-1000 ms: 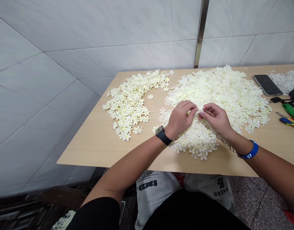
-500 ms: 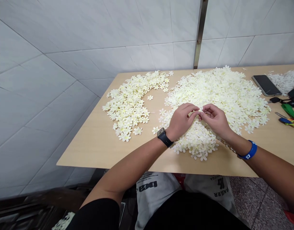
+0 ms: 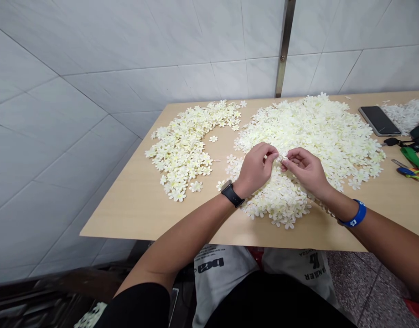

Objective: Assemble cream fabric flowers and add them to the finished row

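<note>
My left hand (image 3: 259,166), with a black watch at its wrist, is closed in a pinch over the front of a large pile of pale cream artificial flowers (image 3: 312,123). Facing it, my right hand (image 3: 305,169) pinches too, its other fingers curled. A small artificial flower (image 3: 280,158) shows between the two sets of fingertips, partly hidden by them. To the left, a curved heap of the same blossoms (image 3: 185,146) has brighter yellow centres. One single blossom (image 3: 213,139) lies apart inside that curve.
On the right of the table (image 3: 127,209) lie a phone (image 3: 379,120), a heap of thin white pieces (image 3: 406,114), and green-handled (image 3: 414,158) and blue-and-yellow-handled (image 3: 412,173) cutting tools. A tiled wall (image 3: 209,36) with a metal strip (image 3: 283,59) rises behind.
My left hand has drawn slightly left, opening a small gap between the fingertips of both hands. My right hand stays in nearly the same place.
</note>
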`<state>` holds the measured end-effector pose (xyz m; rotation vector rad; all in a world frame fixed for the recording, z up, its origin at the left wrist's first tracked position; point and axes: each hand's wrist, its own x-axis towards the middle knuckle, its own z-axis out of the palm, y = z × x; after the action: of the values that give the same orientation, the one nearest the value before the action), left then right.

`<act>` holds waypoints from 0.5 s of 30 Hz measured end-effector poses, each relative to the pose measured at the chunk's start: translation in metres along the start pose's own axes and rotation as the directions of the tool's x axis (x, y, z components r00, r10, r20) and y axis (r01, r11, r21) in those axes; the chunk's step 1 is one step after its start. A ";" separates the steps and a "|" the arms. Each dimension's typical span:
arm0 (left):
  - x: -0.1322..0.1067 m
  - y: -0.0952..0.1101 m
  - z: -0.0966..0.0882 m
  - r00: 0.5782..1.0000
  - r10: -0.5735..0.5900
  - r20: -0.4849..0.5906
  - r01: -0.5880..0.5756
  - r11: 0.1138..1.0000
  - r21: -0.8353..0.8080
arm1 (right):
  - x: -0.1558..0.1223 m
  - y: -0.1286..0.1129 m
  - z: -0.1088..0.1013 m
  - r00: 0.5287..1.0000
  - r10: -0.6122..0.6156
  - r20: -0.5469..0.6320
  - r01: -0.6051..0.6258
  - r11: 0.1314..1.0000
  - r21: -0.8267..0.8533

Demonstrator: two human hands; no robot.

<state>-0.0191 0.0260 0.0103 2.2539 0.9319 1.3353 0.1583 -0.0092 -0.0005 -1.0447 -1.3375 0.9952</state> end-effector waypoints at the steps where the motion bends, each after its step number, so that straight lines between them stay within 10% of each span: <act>1: 0.000 -0.001 0.000 1.000 -0.008 0.002 0.008 1.000 0.014 | 0.000 0.000 0.000 1.000 0.000 -0.001 0.000 1.000 0.003; 15: 0.000 0.001 -0.001 0.992 -0.122 0.041 0.108 0.964 0.244 | 0.001 0.001 -0.002 0.992 -0.089 -0.093 0.077 0.989 -0.128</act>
<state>-0.0193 0.0256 0.0112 2.3576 1.2440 1.1568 0.1604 -0.0078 -0.0008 -1.1078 -1.3634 0.7967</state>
